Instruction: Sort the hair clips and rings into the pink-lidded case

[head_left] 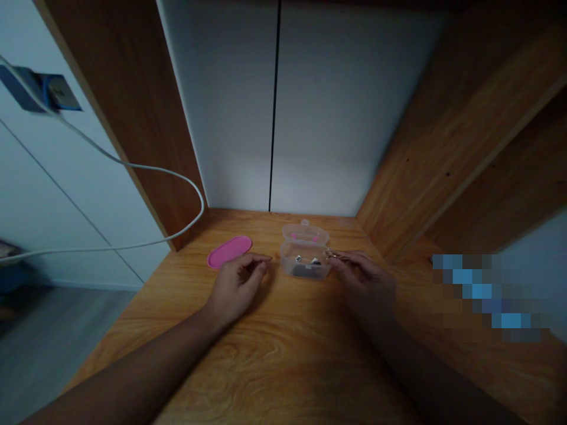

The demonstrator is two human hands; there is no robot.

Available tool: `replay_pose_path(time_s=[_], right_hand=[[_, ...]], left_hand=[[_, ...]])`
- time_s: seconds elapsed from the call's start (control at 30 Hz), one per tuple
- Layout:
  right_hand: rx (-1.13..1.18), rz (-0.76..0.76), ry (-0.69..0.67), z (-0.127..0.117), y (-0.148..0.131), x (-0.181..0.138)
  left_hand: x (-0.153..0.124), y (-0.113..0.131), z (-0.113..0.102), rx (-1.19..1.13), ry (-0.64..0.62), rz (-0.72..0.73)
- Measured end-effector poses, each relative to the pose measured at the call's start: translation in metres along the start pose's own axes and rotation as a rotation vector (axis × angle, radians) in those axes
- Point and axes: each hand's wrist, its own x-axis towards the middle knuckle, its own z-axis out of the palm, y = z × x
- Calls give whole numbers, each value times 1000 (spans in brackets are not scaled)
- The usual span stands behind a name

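Note:
A small clear plastic case point(290, 264) stands on the wooden table with its lid point(305, 233) tipped back. Inside lie a dark item point(306, 271) and a few small shiny metal pieces, too blurred to name. At the case's right end, my right hand point(365, 283) pinches a small shiny metal tool point(337, 255) whose kind I cannot make out. My left hand point(237, 286) rests left of the case, fingers loosely bent and thumb apart, with nothing visible in it. Just behind it lies a flat pink oval tray point(229, 251), partly covered by the hand.
Wooden panels point(443, 136) rise at the right and left, with a white panel point(328, 118) behind the table point(266, 366). A white cable point(155, 169) loops in from a wall socket point(62, 92) at the left. A blurred-out patch point(482, 298) covers the right side.

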Motion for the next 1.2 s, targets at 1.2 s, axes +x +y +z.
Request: replay_pose_path(time_s=[1.2], right_hand=[[-20, 33, -503, 8, 11, -3]], left_hand=[[19, -31, -28, 987, 155, -84]])
